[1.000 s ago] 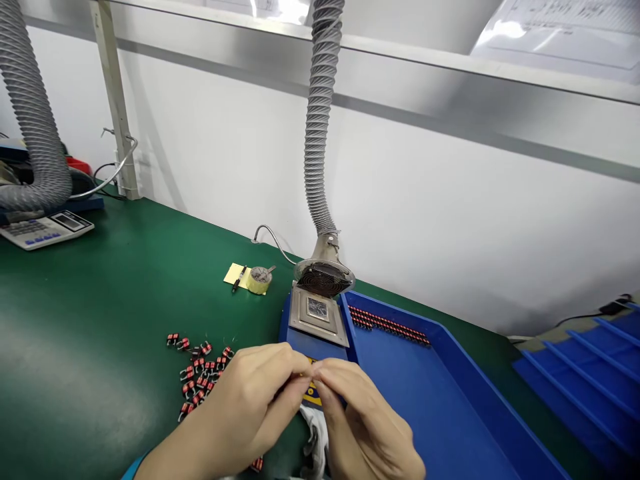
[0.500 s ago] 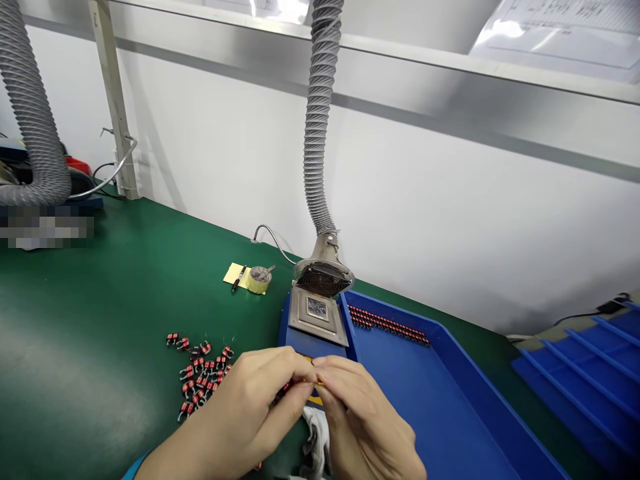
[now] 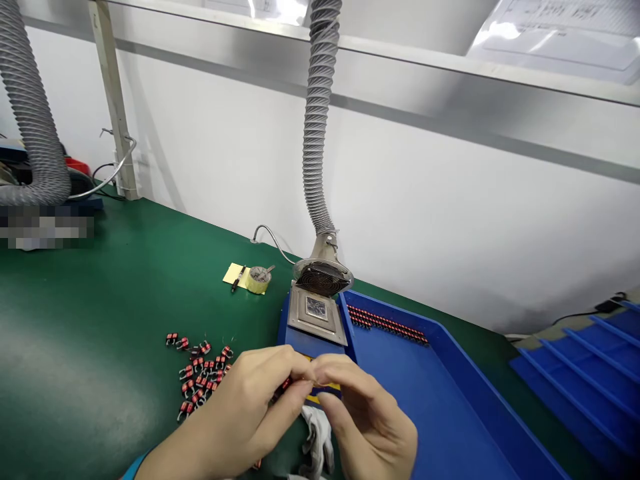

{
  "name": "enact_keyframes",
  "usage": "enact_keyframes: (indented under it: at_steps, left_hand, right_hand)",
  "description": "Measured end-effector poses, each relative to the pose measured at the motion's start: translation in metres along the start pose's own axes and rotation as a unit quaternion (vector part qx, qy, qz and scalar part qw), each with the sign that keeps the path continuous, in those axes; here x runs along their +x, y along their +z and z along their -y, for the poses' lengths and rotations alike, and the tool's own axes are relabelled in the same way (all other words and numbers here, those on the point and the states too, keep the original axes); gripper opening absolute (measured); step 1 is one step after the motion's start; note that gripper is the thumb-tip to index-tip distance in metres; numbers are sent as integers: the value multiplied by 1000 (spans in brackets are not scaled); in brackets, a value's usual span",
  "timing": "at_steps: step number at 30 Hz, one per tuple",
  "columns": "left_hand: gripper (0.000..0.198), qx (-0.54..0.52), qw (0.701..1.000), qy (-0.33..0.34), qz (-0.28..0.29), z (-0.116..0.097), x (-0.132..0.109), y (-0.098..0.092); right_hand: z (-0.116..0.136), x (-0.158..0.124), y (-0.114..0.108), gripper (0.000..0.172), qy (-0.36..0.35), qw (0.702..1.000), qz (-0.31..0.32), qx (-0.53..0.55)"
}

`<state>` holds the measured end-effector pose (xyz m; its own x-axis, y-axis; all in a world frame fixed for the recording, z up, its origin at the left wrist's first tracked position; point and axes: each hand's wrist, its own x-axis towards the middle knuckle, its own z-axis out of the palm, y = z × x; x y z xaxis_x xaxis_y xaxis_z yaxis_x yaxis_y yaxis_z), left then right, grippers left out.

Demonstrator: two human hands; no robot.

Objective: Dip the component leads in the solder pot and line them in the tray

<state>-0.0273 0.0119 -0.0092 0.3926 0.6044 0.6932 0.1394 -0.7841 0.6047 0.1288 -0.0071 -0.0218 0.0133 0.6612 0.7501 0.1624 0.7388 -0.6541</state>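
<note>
My left hand (image 3: 245, 413) and my right hand (image 3: 367, 423) meet fingertip to fingertip low in the view, just in front of the blue solder pot (image 3: 316, 319). Both pinch a small red component (image 3: 286, 384) between thumb and fingers; most of it is hidden. A pile of several small red and black components (image 3: 199, 375) lies on the green mat (image 3: 100, 320) left of my left hand. A row of the same red parts (image 3: 387, 324) lines the far edge of the blue tray (image 3: 435, 393) at the right.
A grey fume hose (image 3: 316, 133) hangs down to a round hood (image 3: 323, 277) over the pot. A tape roll on a yellow note (image 3: 257, 279) sits behind. A second hose (image 3: 30, 120) stands far left. More blue trays (image 3: 585, 373) lie at right. White cloth (image 3: 315, 440) lies under my hands.
My right hand's fingers have shifted a little and spread lower, still against the left fingertips. Both hands stay in the same place.
</note>
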Motion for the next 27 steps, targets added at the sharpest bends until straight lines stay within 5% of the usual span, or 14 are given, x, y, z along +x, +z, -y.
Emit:
enact_keyframes:
  at_steps: [2,4,6,8,10,12,15,20,23,25,27]
  left_hand:
    - [17,20,1000,20,-11,1,1,1]
    - [20,81,994,62,-27,3,2,4]
    - [22,150,982,108,-35,5,3,7]
    - [22,173,977,124,-33,6,3,9]
    - [21,132,986,100,-31,5,3,8]
    - [19,61,997,49,-24,3,3,5]
    - [17,-17,1000,-21,1,1,2,0]
    - [17,30,999,20,-9,3,-1,2]
    - [19,127,988,85,-29,6,0,6]
    - [19,145,984,101,-31,7,1,6]
    - [18,111,990,83,-29,5,2,5]
  right_hand:
    - [0,-1,1,30,-67,994,-7,-83]
    - [0,-2,4,28,-79,989,-13,-125]
    - [0,-4,7,17,12,997,-15,-78]
    - [1,-4,9,31,146,987,10,66]
    - [0,-2,8,41,191,962,24,193]
    - [-1,0,6,38,139,971,15,193]
    - [-3,1,2,8,31,998,-17,44]
    - [-3,-3,4,33,-94,989,-26,-107]
    - [-1,-5,7,18,15,998,-10,-54]
    - [0,-3,9,28,147,984,20,100]
    - [0,-1,9,38,198,951,31,236]
